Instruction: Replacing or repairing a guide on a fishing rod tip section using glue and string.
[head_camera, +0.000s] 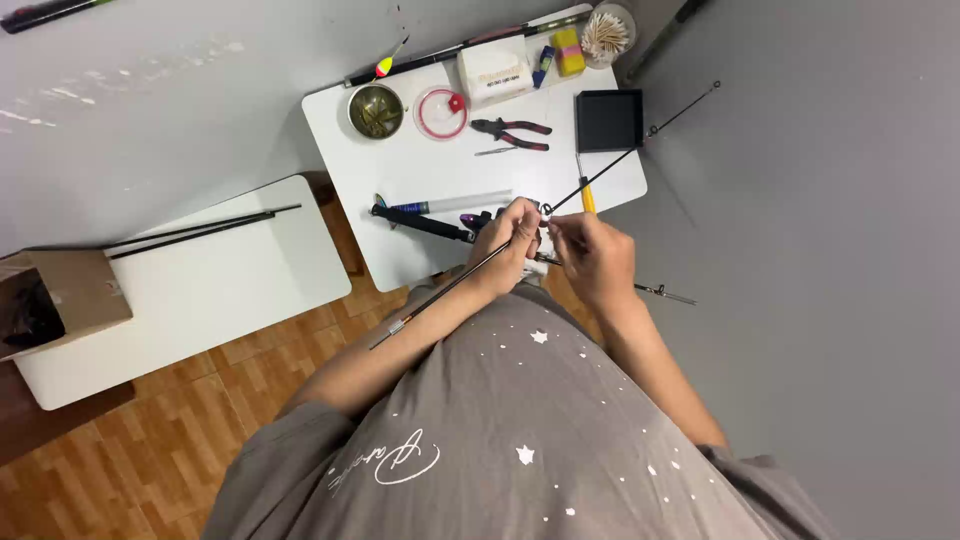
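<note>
Holding a thin black fishing rod section with small wire guide rings (600, 178) diagonally over the small white surface (420, 180), the left hand (508, 247) is clamped around its shaft; the right hand (590, 255) has fingertips pinched together at a guide ring just beside it. The rod's tip reaches far right, past the shallow black square tray (609, 120). Probable risks: the slender tip could flex or snap under sideways pressure, or sweep the red-and-black-handled pliers (512, 132) and round clear spool with red centre (441, 112) off the surface.
</note>
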